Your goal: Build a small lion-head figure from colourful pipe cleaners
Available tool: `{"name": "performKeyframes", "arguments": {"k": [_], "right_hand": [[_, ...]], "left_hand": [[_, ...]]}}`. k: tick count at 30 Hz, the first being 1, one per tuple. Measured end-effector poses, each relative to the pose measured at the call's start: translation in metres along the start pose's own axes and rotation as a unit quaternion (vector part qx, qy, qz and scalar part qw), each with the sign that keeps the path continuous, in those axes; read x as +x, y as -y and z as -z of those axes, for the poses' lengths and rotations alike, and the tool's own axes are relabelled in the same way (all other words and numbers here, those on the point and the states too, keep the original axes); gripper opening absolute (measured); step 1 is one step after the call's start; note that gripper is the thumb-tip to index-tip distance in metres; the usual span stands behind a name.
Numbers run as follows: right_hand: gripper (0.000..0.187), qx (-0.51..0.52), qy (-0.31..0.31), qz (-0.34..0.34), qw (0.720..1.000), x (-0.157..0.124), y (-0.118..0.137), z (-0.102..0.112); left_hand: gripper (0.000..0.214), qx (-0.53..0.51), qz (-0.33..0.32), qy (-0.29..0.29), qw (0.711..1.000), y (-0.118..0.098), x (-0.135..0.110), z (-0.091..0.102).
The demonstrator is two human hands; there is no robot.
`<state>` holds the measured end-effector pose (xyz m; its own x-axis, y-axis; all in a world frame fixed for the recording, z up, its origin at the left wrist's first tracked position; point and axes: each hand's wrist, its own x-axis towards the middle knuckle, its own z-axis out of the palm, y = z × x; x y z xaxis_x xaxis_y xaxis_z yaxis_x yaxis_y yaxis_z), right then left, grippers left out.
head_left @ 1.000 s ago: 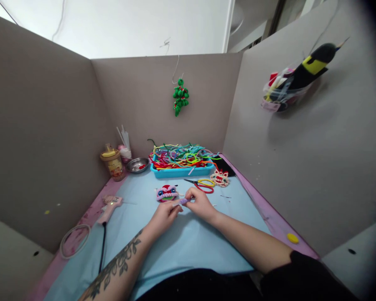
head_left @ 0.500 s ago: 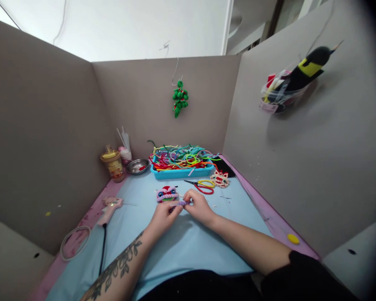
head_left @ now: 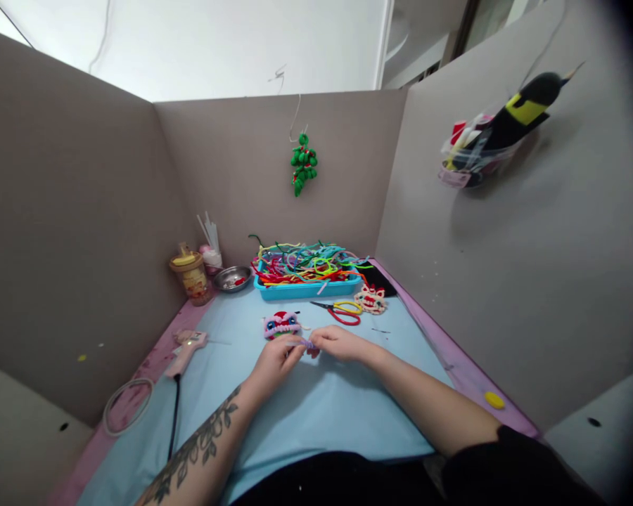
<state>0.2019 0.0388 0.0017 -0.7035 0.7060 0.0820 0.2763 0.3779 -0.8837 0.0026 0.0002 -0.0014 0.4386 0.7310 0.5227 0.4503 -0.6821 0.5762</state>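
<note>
Both hands meet over the blue cloth, pinching a lilac pipe cleaner (head_left: pixel 309 344) that looks coiled or twisted. My left hand (head_left: pixel 275 362) is closed on its left end with thumb and forefinger. At the other end, my right hand (head_left: pixel 340 344) is closed on it, knuckles up; its fingertips are partly hidden. Just behind the left fingers sits a small lion-dance head (head_left: pixel 281 325) made of red, lilac and blue fuzzy pieces, its lower part covered. Scissors (head_left: pixel 342 310) with yellow and red handles lie beyond my right hand, beside a cream and red lion-dance head (head_left: pixel 371 300).
A blue tray (head_left: pixel 306 291) heaped with coloured pipe cleaners stands at the back. To its left are a metal bowl (head_left: pixel 233 280) and a lidded cup (head_left: pixel 190 280). A pink glue gun (head_left: pixel 187 353) with a black cord lies at left. Grey panels enclose three sides.
My right hand has turned, its knuckles lower and flatter, and shifted slightly right and down. The left hand stays nearly in place, still holding the lilac pipe cleaner.
</note>
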Motion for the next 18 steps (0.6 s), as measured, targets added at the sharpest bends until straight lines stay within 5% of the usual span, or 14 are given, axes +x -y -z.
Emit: {"name": "performKeyframes", "arguments": {"k": [4,13,18], "right_hand": [[0.046,0.008,0.039,0.007,0.999,-0.0027,0.0007,0.0028],[0.042,0.033,-0.125,0.029,0.991,0.0015,0.0012,0.0032],[0.037,0.047,-0.183,0.03,0.982,0.0021,0.0029,0.0035]], "left_hand": [[0.024,0.002,0.01,0.035,0.999,-0.0017,-0.0025,-0.001],[0.026,0.031,0.063,-0.059,0.996,0.0028,-0.0024,-0.0016],[0.027,0.003,0.079,-0.058,0.995,0.0067,-0.0029,-0.0039]]}}
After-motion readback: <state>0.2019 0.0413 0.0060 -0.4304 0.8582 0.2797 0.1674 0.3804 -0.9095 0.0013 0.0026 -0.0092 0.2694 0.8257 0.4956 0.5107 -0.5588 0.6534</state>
